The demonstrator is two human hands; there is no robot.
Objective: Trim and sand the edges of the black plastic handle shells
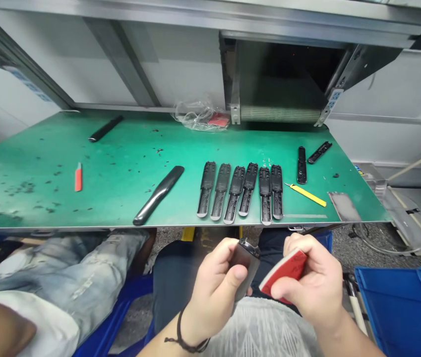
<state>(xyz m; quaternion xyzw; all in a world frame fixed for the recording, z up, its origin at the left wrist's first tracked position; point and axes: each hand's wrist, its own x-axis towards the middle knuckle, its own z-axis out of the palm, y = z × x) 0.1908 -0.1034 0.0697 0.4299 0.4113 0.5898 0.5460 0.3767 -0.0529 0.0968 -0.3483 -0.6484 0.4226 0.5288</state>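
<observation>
Green bench [180,148] spans the view; both hands work in front of its near edge, above the lap.

On the bench, a row of 6 black parts [248,191], long axes running roughly away from the person, some slanted. Row lies straight ahead of the hands, beyond the edge; left hand's casing points up toward it. To the row's left, well apart, a long glossy black piece [160,194] set diagonally.

Left hand [212,290]: closed around a dark casing [243,270], thumb flat along its near face. Notched end up and toward the bench; long axis drops steeply, leaning slightly left at the bottom, lower end partly hidden by the hand.

Right hand [320,282]: pinching a red pad [289,272], thumb on the red face, fingers behind. Pale edge turned toward the casing.

Key relation: pad sits just right of casing, near the same height, a gap between; not touching at this instant. Pad's long axis slants from upper right to lower left, flatter than the casing's, so the 2 are not parallel. Pad's lower left corner looks nearest the casing. Judgement: closing that sideways gap and matching the 2 angles matters most.

Smaller: yellow knife [309,195] right of the row, blade end toward it.
</observation>
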